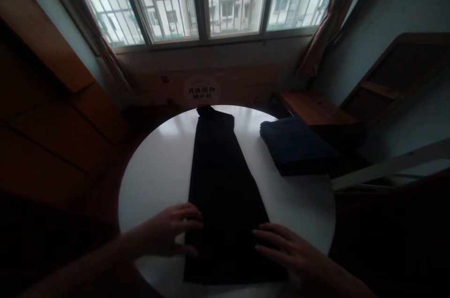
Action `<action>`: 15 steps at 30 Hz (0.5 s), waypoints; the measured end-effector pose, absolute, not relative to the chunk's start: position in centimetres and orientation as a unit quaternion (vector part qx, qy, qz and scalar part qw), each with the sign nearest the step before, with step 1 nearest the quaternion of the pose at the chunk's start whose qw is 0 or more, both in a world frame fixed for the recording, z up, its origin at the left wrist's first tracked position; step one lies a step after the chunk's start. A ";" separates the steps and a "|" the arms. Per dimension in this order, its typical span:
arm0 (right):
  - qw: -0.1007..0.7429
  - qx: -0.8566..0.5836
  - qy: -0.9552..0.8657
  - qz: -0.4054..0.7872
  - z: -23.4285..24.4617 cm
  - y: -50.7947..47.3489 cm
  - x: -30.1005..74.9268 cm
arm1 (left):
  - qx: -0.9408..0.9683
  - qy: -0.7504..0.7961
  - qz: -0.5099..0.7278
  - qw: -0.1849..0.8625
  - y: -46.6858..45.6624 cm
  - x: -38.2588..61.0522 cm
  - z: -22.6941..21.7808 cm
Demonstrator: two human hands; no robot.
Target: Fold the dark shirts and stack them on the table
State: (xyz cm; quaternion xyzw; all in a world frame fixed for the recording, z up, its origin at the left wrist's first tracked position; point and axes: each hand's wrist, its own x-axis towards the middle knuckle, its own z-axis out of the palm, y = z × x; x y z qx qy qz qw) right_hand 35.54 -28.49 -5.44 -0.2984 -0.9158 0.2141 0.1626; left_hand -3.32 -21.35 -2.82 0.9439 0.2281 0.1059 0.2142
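Note:
A long dark garment (225, 185) lies stretched out on a round white table (154, 167), narrow at the far end and wider toward me. Its exact kind is hard to make out in the dim light. At its left edge is my left hand (176, 227), fingers apart and slightly curled, fingertips over the cloth. My right hand (288, 246) rests by the right edge, its fingers stretched out over the fabric. Neither hand grips the garment. To the right on the table sits a stack of folded dark blue clothing (298, 143).
Behind the table stands a wide box with Chinese lettering (202, 89), below a barred window (225, 3). A small wooden table (316, 106) is at the back right, near a leaning wooden frame (393, 73). Orange-brown cabinets (52, 115) line the left side.

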 end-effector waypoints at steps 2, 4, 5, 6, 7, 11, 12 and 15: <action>0.135 -0.303 -0.923 0.193 -5.9 -29.9 35.6 | 0.946 0.226 0.122 0.197 -25.6 -4.6 -3.4; 0.136 -0.303 -0.928 0.169 -6.2 -30.6 35.5 | 0.949 0.236 0.139 0.157 -28.1 -5.1 -4.0; 0.149 -0.301 -0.928 0.161 -6.5 -30.7 35.4 | 0.949 0.242 0.146 0.137 -28.7 -5.1 -4.3; 0.166 -0.298 -0.926 0.159 -6.7 -30.8 35.4 | 0.950 0.246 0.152 0.121 -29.1 -5.2 -4.5; 0.181 -0.299 -0.923 0.162 -7.0 -30.8 35.4 | 0.949 0.247 0.160 0.109 -29.2 -5.2 -4.8; 0.216 -0.315 -0.906 0.183 -7.6 -30.4 36.0 | 0.944 0.234 0.195 0.131 -28.6 -5.4 -5.8; 0.224 -0.317 -0.903 0.184 -7.7 -30.1 36.1 | 0.936 0.237 0.211 0.154 -28.3 -5.3 -6.0; 0.272 -0.313 -0.896 0.161 -7.5 -29.2 35.8 | 0.885 0.285 0.285 0.234 -27.5 -4.9 -7.0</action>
